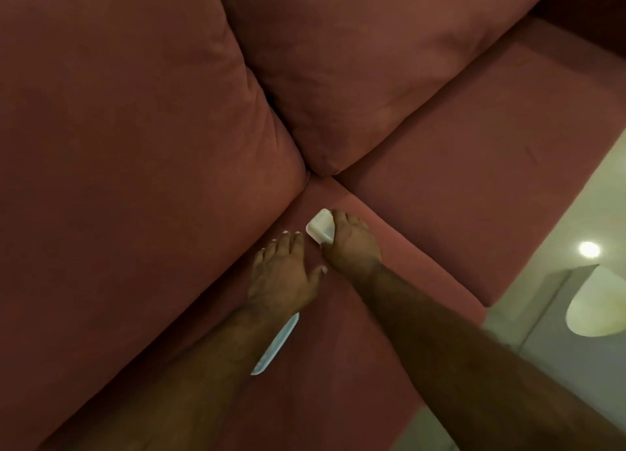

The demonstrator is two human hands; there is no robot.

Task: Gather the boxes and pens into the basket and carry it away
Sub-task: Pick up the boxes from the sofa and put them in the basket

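Both bare forearms are extended forward from the near edge, converging toward the centre. The left hand [283, 274] is laid palm down, fingers spread and flat. The right hand [350, 244] is curled, its fingers closed around a small white box [318, 228].

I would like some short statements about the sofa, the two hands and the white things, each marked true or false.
1. The right hand grips a small white box. True.
2. The left hand holds a pen. False: it lies flat on the seat cushion with its fingers spread and holds nothing.
3. A flat pale blue-white object lies on the seat beside the left forearm. True.
4. The basket stands on the sofa. False: no basket is in view.
5. The sofa cushions are green. False: they are dark red.
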